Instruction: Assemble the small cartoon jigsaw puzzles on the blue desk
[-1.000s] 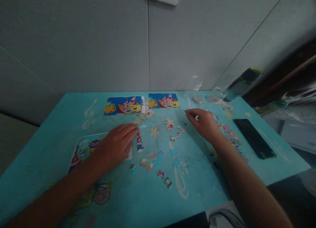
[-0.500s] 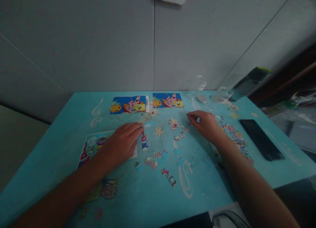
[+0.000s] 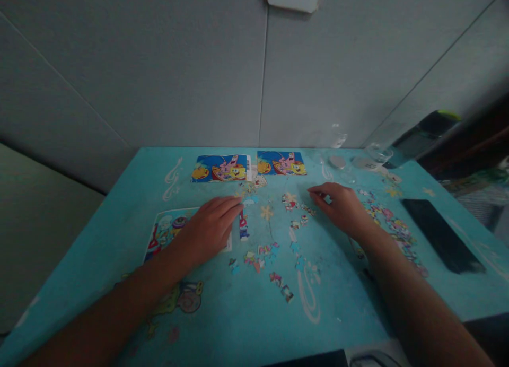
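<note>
My left hand [image 3: 217, 224] rests over the picture sheet [image 3: 169, 224], fingers stretched out and held close together. Its fingertips lie beside a light-blue jigsaw piece [image 3: 250, 200] and a short joined strip of jigsaw pieces [image 3: 243, 226]; whether they touch is unclear. On the right, my right hand [image 3: 340, 205] is held with thumb and forefinger pinched just above the table. Anything between those fingertips is too small to make out. Several loose jigsaw pieces [image 3: 260, 255] lie between the hands, and more pieces [image 3: 308, 210] are near the right fingertips.
Two cartoon picture cards [image 3: 222, 168] lie at the back near the wall. A large spread of pieces [image 3: 392, 224] is right of my right arm, beside a dark flat object [image 3: 441, 234]. Clear plastic containers [image 3: 377, 152] and a dark bottle [image 3: 427, 131] stand at the back right.
The whole view has shifted, so things appear further right. My right hand keeps its pinch, and a small purplish piece seen beneath its fingers before no longer shows. My left hand stays put.
</note>
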`<state>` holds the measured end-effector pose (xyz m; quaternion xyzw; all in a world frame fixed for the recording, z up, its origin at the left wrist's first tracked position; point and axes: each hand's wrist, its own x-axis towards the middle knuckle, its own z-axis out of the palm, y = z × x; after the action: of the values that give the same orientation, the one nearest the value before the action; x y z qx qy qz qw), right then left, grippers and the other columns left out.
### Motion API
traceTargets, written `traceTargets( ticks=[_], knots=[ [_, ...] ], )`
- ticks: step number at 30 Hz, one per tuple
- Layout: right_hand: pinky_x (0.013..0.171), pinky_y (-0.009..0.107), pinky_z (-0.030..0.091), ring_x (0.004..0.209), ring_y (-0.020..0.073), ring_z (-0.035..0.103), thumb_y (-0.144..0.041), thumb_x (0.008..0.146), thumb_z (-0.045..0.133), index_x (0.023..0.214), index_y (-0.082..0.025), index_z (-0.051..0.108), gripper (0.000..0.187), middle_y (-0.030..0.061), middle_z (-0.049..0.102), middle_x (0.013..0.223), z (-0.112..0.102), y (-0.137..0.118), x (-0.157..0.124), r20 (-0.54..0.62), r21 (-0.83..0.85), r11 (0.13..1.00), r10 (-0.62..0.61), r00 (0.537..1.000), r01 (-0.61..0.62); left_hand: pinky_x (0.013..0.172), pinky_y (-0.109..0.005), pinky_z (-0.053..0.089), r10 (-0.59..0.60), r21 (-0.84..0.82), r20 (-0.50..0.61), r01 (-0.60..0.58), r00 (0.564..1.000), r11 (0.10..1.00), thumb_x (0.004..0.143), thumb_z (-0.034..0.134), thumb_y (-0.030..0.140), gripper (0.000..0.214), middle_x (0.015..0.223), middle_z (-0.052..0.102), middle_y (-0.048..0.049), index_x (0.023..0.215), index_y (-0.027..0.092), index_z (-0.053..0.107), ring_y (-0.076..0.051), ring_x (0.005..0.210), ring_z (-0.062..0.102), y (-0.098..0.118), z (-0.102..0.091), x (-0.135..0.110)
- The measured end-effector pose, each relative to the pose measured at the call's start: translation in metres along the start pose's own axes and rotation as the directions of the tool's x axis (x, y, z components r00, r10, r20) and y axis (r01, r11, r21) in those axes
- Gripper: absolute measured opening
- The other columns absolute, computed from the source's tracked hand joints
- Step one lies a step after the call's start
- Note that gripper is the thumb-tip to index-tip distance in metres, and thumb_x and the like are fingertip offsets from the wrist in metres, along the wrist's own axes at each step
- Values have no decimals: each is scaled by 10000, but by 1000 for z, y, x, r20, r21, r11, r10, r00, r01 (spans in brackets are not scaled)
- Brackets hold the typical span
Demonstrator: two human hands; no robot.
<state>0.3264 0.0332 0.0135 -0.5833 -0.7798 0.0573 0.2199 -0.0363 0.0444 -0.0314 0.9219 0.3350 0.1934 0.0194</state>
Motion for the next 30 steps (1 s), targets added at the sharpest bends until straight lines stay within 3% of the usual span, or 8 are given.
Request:
traceTargets(
  ticks=[4,17,30],
  knots=[
    [832,394,539,895,236,695,-279,967,541,1069,-200,751,246,72,758,1001,3,1,0,5,-17,999,-40,999,40,1118,-532,444,2,-2,2,-2,1000,1000,934,480,109,455,1418,560,-139,1381,143,554,-280,1310,517,-1,1,0],
    [782,379,551,879,236,705,-282,959,556,1071,-205,748,236,72,762,1007,5,3,1,26,-36,999,-38,999,39,1131,-522,435,13,1,37,-13,999,1000,925,499,90,453,1407,570,-150,1375,110,549,-279,1311,521,3,-5,2],
    [724,352,541,816,217,700,-291,950,557,1084,-222,750,245,68,763,1017,3,6,1,50,-47,999,-18,999,21,1124,-506,443,20,-1,4,-20,1000,1000,934,483,92,442,1393,581,-136,1367,135,558,-267,1300,531,3,-4,3]
  ],
)
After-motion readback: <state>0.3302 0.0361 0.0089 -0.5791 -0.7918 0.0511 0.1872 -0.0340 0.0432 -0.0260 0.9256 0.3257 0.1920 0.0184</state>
